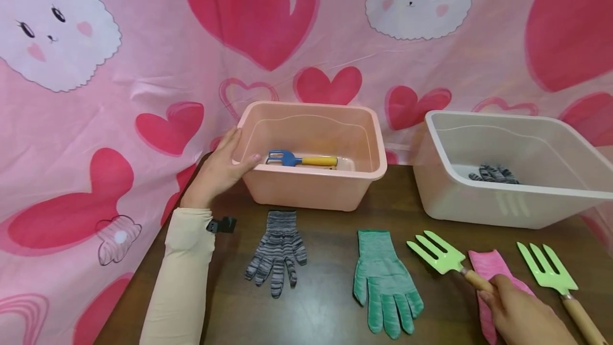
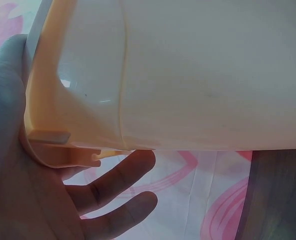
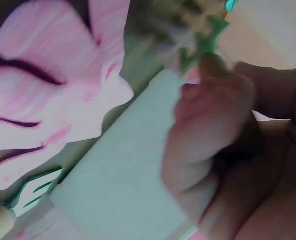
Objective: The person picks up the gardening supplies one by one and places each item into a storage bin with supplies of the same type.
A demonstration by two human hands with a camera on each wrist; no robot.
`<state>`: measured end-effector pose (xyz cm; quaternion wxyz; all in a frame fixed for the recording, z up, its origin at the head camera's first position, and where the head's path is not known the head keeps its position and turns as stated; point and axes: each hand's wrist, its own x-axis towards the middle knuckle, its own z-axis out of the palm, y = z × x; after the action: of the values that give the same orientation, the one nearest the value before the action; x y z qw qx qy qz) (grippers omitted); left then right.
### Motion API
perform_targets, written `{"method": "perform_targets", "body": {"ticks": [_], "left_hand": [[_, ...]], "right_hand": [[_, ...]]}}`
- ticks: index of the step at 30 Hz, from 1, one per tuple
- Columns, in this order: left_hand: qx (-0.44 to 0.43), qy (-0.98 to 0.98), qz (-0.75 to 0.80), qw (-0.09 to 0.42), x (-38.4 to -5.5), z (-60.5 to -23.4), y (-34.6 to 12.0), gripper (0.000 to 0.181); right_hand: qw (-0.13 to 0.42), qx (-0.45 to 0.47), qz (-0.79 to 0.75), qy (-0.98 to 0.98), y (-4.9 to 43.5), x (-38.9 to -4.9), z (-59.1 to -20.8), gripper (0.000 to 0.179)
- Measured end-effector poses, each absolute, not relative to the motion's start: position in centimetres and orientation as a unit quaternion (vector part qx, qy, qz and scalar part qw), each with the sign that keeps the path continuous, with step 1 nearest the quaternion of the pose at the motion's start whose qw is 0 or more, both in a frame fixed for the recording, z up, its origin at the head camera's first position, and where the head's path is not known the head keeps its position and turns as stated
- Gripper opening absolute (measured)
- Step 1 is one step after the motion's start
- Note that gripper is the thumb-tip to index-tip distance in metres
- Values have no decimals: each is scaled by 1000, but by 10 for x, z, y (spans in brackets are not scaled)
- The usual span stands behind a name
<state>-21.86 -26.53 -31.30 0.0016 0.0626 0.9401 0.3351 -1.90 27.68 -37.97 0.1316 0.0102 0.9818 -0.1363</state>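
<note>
My left hand (image 1: 217, 172) holds the near left corner of a pink plastic bin (image 1: 306, 188), its thumb over the front rim and its fingers along the left side. Inside that bin lies a blue hand fork (image 1: 318, 161) with a yellow handle. At the lower right my right hand (image 1: 524, 310) grips the wooden handle of a light-green hand fork (image 1: 442, 257), tines towards the bins. Beneath that hand is a pink glove (image 1: 493, 265), partly hidden. A second light-green hand fork (image 1: 551, 270) lies to its right.
A striped grey glove (image 1: 280, 249) and a green glove (image 1: 388, 286) lie on the dark wooden table (image 1: 325, 249) in front of the pink bin. A grey-white bin (image 1: 483, 204) at the right contains a striped grey glove (image 1: 495, 173). Heart-patterned pink cloth (image 1: 335, 31) hangs behind.
</note>
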Motion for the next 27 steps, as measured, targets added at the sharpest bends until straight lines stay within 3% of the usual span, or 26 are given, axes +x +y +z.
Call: {"method": "perform_targets", "body": {"ticks": [8,16,19,27], "left_hand": [[62,939,339,3,-218,-313,-266,100],[78,938,337,-1,-217,-313,-265,100],[80,939,336,-1,-217,-312,-264,100],[74,940,332,-2,-218,-313,-265,102]], "right_hand": [[76,11,-189,979,285,-29,-366,33],[-54,-49,-214,974,284,-36,-351,12],[-109,-78,-225,965,281,-40,-345,14],[-165,-119,-200,958,275,-62,-321,16]]}}
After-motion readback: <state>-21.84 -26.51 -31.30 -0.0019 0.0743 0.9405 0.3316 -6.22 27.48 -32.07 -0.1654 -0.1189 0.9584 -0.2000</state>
